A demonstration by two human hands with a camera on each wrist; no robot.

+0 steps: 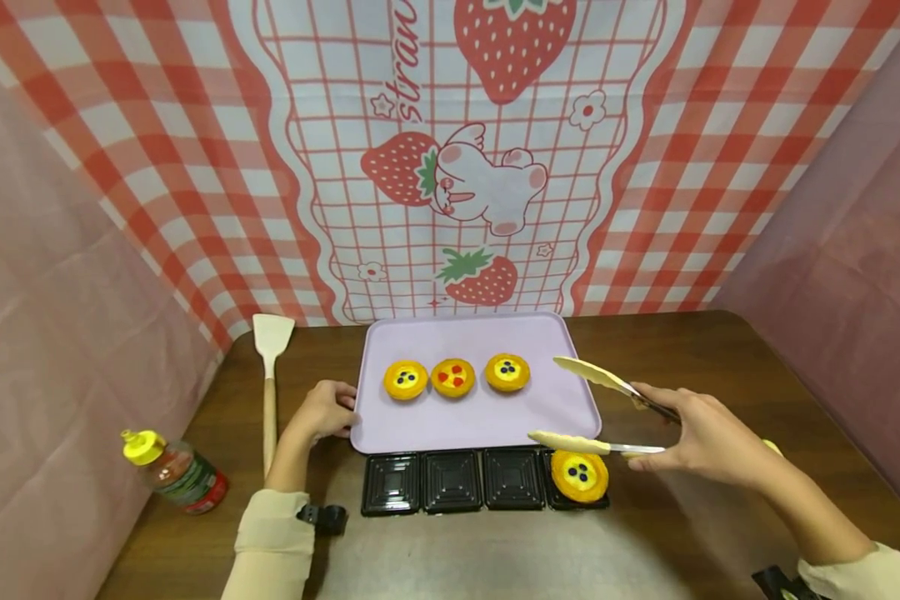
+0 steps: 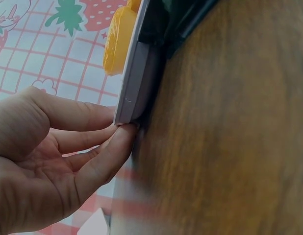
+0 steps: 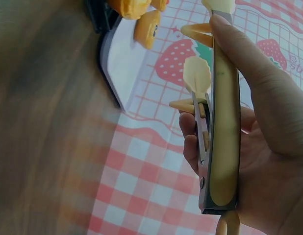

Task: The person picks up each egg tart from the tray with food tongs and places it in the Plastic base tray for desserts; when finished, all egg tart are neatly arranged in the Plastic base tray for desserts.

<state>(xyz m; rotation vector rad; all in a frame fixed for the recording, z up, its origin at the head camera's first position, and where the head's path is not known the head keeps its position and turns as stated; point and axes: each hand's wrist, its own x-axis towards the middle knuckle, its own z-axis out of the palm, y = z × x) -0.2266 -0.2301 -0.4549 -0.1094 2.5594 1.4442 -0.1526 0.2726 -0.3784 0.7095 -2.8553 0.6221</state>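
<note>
The right hand (image 1: 708, 442) grips open tongs (image 1: 607, 412) above the blueberry tart (image 1: 579, 475) in the rightmost black cup; the left hand (image 1: 328, 410), fingers relaxed, touches the pink tray (image 1: 547, 408). The tart looks light and crumbly, so I think the tongs must take it gently at its sides.

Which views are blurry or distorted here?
Head view: sharp, but wide-angle bends the table edges. Left wrist view: left hand sharp, the wood and the tray soft. Right wrist view: tongs crisp, the table blurred at left.
</note>
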